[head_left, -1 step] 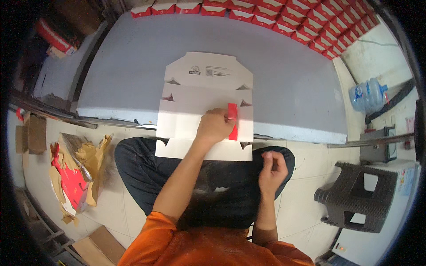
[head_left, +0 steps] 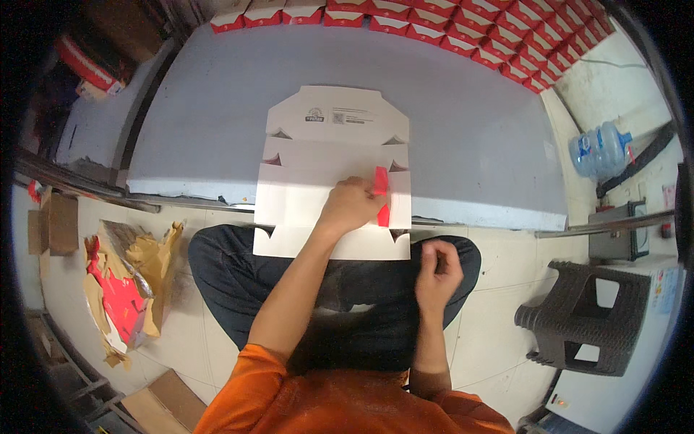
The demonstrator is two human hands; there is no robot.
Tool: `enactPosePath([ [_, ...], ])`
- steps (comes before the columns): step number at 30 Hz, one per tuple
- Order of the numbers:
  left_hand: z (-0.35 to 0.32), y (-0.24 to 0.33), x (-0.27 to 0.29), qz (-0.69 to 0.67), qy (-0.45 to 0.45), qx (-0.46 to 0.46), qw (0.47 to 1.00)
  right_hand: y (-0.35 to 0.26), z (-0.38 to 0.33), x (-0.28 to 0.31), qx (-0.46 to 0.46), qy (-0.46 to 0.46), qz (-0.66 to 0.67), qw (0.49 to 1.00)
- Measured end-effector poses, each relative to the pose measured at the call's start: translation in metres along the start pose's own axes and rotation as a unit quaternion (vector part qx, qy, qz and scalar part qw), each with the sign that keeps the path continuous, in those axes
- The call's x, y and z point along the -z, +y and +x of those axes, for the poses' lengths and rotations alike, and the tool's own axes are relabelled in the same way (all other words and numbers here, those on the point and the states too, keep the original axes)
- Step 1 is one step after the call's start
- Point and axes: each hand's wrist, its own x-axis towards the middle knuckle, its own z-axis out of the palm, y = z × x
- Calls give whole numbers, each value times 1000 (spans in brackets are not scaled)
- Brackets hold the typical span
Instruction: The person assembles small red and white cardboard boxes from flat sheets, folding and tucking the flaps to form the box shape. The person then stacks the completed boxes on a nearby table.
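Observation:
A flat white cardboard box blank (head_left: 311, 195) with notched sides and small grey print near its far edge lies across the table edge and over my lap. My left hand (head_left: 350, 206) rests on its right part, with fingers curled around a narrow red flap (head_left: 380, 181). The flap shows above and below my fingertips, which are partly hidden. Off the cardboard, above my right knee, my right hand (head_left: 438, 271) is loosely closed, and nothing shows in it.
A grey-blue table (head_left: 477, 145) stands in front. Rows of red-and-white boxes (head_left: 426, 32) line its far side. Torn brown paper wrapping (head_left: 155, 253) with red pieces lies on the left floor. At right are a blue water bottle (head_left: 598, 150) and stacked dark stools (head_left: 578, 307).
My right hand has moved slightly up and turned a little. The red flap's upper part leans slightly more to the right under my left fingers.

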Motion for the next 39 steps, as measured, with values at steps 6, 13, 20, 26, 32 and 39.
enactPosePath([
  [6, -31, 23, 23, -343, -7, -8, 939, -14, -10, -31, -30, 2, 158, 987],
  [13, -97, 79, 88, -513, 69, -60, 854, -105, 10, -32, 103, 53, 331, 936],
  [20, -110, 84, 78, -279, 191, -147, 930, -123, 28, -1, 326, -89, -92, 937],
  [26, -130, 88, 65, -41, 104, -117, 987, -135, 21, 0, 271, -104, -67, 955],
  [32, -149, 102, 89, -88, -68, -249, 962, -91, -1, 11, 64, -203, 120, 970],
  [39, -162, 74, 122, -103, 19, -147, 984, -120, 37, 17, 204, -403, -10, 892],
])
